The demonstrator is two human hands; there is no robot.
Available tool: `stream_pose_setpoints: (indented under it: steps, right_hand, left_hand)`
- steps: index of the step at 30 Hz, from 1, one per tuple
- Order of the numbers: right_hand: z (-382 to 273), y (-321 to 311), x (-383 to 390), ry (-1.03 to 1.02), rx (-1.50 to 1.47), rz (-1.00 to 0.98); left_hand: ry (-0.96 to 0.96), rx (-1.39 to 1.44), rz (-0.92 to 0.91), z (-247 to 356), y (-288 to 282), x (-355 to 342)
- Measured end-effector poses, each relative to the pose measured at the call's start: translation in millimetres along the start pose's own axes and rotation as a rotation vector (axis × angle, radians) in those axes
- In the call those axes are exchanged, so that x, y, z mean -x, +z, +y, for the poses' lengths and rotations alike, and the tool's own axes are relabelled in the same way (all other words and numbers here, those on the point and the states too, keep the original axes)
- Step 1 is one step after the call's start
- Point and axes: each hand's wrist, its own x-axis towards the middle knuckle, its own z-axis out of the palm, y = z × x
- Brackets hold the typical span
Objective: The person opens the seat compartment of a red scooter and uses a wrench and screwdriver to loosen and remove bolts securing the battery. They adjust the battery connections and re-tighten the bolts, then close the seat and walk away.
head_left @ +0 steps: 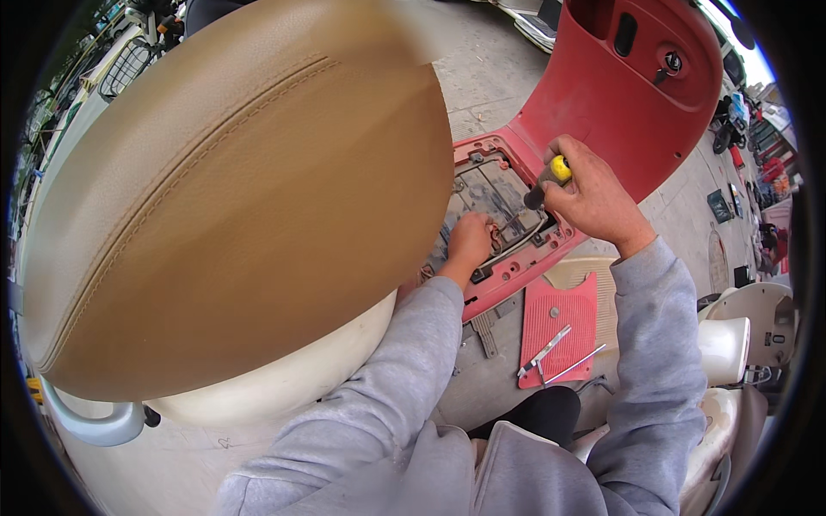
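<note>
My right hand (595, 196) is closed around the handle of a screwdriver (538, 193), dark with a yellow end. Its shaft slants down and left into the open floor compartment of a red scooter (519, 286). Inside lie dusty dark batteries (488, 196) with cables across them. At the compartment's near side, my left hand (469, 239) pinches a cable end (496, 238) close to the screwdriver's tip. The exact contact at the tip is too small to make out.
A large tan seat (258, 206) over a cream body fills the left. The scooter's red front shield (628, 95) rises ahead. On the ground, a red ribbed floor panel (559, 314) bears metal tools (575, 364). Cream scooter parts (724, 348) stand at right.
</note>
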Motion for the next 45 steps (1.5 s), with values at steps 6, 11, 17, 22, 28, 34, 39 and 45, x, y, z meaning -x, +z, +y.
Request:
stream_pose_setpoints:
  steps: [6,11,17,22,28,34,39,45]
  right_hand:
    - [-3.1,-5.8,-1.0,0.198,0.079,-0.095]
    - [-4.0,-8.9,-4.8,0.132,0.155,-0.145]
    - [-3.4,-2.2,-5.8,-0.028,0.057,0.026]
    - [-3.2,-7.8,-5.7,0.085,0.182,-0.012]
    - [-14.8,-44.6,15.0,0.234,0.304,0.132]
    - [-21.1,-88.8,78.4,0.419,0.193,0.296]
    - [-26.5,-99.3,141.2,0.529,0.14,0.39]
    - [-19.8,-77.7,171.3,0.516,0.021,0.576]
  left_hand:
    - [-0.034,-0.034,-0.038,5.8,-6.1,-0.9]
    - [-0.005,-0.061,-0.015,3.6,-4.4,-0.8]
    - [0.019,-0.008,0.031,-3.9,-1.5,-4.9]
    - [-0.183,0.241,-0.106,-6.5,-0.5,-17.1]
    - [-0.188,0.598,-0.29,29.2,2.3,-13.3]
    - [-0.084,0.552,-0.53,85.9,17.3,21.0]
    - [0.032,0.381,-0.66,80.2,61.8,73.4]
    - [-0.211,0.247,-0.859,-20.2,111.4,143.6]
